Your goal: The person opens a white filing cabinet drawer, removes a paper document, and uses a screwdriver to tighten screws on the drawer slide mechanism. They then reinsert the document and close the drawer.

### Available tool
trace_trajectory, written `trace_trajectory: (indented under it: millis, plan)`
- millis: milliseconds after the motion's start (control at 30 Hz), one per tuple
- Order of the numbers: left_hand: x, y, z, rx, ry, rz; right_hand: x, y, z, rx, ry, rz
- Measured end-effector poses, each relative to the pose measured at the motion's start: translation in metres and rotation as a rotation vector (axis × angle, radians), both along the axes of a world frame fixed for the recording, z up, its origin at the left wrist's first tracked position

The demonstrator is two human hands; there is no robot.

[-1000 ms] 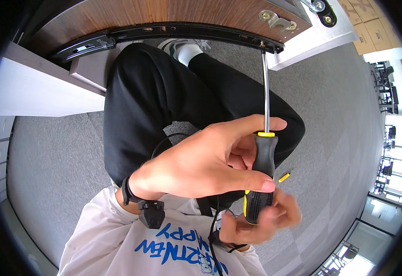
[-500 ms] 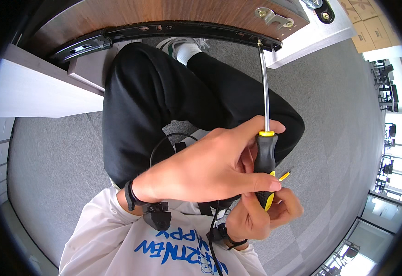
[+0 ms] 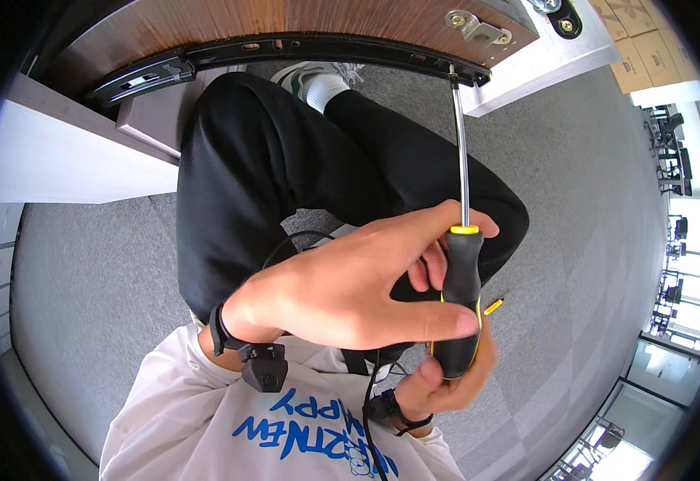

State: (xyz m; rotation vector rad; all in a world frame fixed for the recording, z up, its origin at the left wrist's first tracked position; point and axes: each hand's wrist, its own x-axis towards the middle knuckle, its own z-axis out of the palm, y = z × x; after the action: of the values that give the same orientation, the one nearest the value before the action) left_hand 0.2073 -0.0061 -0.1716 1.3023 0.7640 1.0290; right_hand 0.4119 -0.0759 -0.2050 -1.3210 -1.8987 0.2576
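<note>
My left hand (image 3: pixel 350 293) grips a black-and-yellow screwdriver (image 3: pixel 462 264), its thumb across the handle and index finger near the shaft. Below it, my right hand (image 3: pixel 446 394) is closed around the handle's lower end. The metal shaft reaches up to a screw (image 3: pixel 452 70) near the right end of a black drawer rail (image 3: pixel 326 50), which lies along the edge of a brown wood-grain panel (image 3: pixel 302 18). A metal bracket (image 3: pixel 478 30) is fixed to the panel above the screw.
My black-trousered legs are bent under the panel. White panels (image 3: pixel 77 148) stand at left. A small yellow object (image 3: pixel 493 306) lies on the grey carpet (image 3: pixel 101 297) beside my right knee. Cardboard boxes (image 3: pixel 643 52) are at upper right; office chairs (image 3: pixel 677 160) line the far right.
My right hand's fingers have shifted around the handle, whose yellow side has turned. My left thumb stays across the handle; the tip stays at the rail's screw.
</note>
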Motion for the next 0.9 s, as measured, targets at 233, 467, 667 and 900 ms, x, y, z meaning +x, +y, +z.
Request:
trace_trajectory:
  millis: [233,467,667,900]
  plan:
    - [0.001,0.000,0.003,-0.324,-0.297,0.006,-0.006,0.016,0.000,0.275,-0.130,0.188]
    - [0.004,-0.001,-0.003,-0.347,-0.495,-0.022,-0.021,0.006,-0.003,-0.298,0.423,0.059]
    - [0.005,-0.003,0.003,-0.229,-0.034,-0.025,-0.010,0.008,0.005,0.136,-0.205,0.062]
    - [0.006,-0.003,0.001,-0.355,-0.468,-0.011,-0.014,0.012,0.005,0.210,-0.103,0.035]
